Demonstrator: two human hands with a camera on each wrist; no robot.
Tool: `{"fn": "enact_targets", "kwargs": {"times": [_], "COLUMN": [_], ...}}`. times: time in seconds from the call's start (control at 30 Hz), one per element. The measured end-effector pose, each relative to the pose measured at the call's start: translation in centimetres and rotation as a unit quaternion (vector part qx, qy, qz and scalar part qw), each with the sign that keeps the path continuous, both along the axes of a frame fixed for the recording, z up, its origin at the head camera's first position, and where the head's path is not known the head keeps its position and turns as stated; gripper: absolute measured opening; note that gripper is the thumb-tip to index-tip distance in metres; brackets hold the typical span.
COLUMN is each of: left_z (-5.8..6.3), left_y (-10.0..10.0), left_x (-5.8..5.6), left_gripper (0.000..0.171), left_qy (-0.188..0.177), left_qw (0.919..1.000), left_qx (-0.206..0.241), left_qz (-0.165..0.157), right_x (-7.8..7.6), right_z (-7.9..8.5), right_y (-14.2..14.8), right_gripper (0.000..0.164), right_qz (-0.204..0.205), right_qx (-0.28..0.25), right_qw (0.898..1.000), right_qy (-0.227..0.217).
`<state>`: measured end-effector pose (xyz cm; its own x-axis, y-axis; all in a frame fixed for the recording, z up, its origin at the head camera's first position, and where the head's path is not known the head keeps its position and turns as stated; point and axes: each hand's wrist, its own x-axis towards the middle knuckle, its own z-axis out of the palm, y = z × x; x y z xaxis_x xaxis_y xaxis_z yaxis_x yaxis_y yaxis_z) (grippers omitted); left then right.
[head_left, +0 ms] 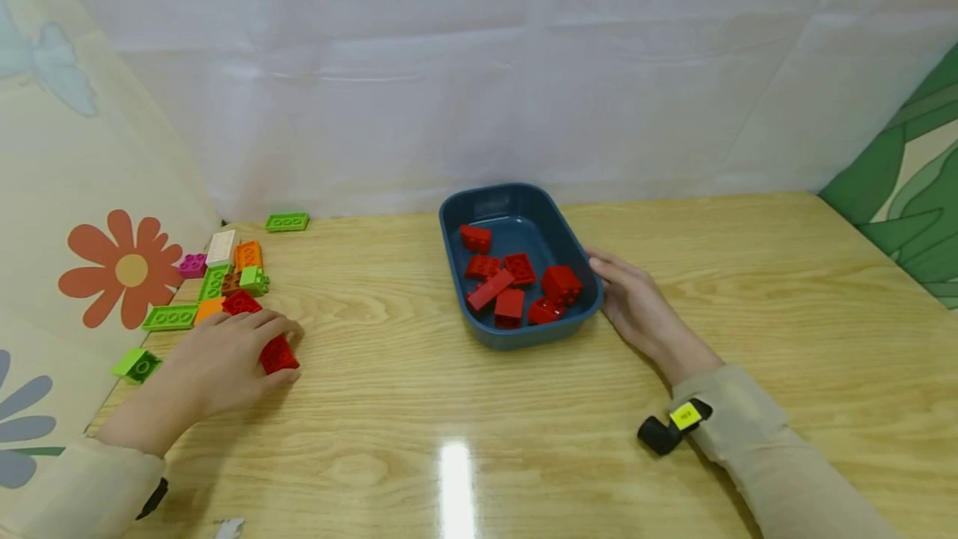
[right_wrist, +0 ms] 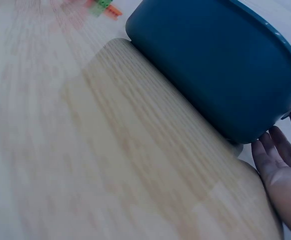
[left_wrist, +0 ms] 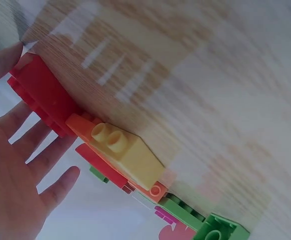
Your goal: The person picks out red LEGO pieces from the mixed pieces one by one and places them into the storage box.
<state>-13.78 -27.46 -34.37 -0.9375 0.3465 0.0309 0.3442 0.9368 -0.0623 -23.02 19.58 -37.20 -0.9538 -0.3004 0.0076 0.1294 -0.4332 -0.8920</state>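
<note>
On the left of the head view, my left hand (head_left: 235, 352) holds a red toy brick (head_left: 279, 354) between thumb and fingers. The left wrist view shows the thumb at one end of that red brick (left_wrist: 48, 90), with the fingers spread along its studded side. Another red brick (head_left: 241, 303) and an orange one (head_left: 209, 309) lie just beyond the hand. My right hand (head_left: 636, 302) rests its extended fingers against the right side of a dark blue tub (head_left: 516, 341). Several red bricks (head_left: 509, 306) lie loose inside the tub.
Along the left wall lie green bricks (head_left: 170, 318), a white brick (head_left: 221, 248), a magenta brick (head_left: 192, 265) and an orange brick (head_left: 249, 254). A flat green brick (head_left: 288, 222) is by the back sheet. A whitish scrap (head_left: 229, 529) shows at the near table edge.
</note>
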Motion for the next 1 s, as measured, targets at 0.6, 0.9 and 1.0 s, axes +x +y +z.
{"fn": "enact_targets", "kwargs": {"times": [0.6, 0.9, 1.0], "left_z": [-0.1, 0.5, 0.6], "left_y": [-0.4, 0.8, 1.4], "left_x": [-0.6, -1.9, -2.3], "left_gripper": [0.040, 0.046, 0.048], "left_qy": [0.017, 0.035, 0.039], "left_qw": [0.9996, 0.9992, 0.9990], "left_qx": [0.018, 0.014, 0.016], "left_qz": [-0.013, -0.015, -0.016], "right_x": [0.0, -0.1, -0.1], "right_z": [0.1, 0.0, 0.0], "right_y": [0.1, 0.1, 0.1], "right_gripper": [0.028, 0.028, 0.029], "right_qz": [0.000, -0.003, -0.003], "right_qx": [0.008, 0.001, 0.000], "right_qw": [1.000, 1.000, 1.000], "right_qy": [-0.004, -0.010, -0.010]}}
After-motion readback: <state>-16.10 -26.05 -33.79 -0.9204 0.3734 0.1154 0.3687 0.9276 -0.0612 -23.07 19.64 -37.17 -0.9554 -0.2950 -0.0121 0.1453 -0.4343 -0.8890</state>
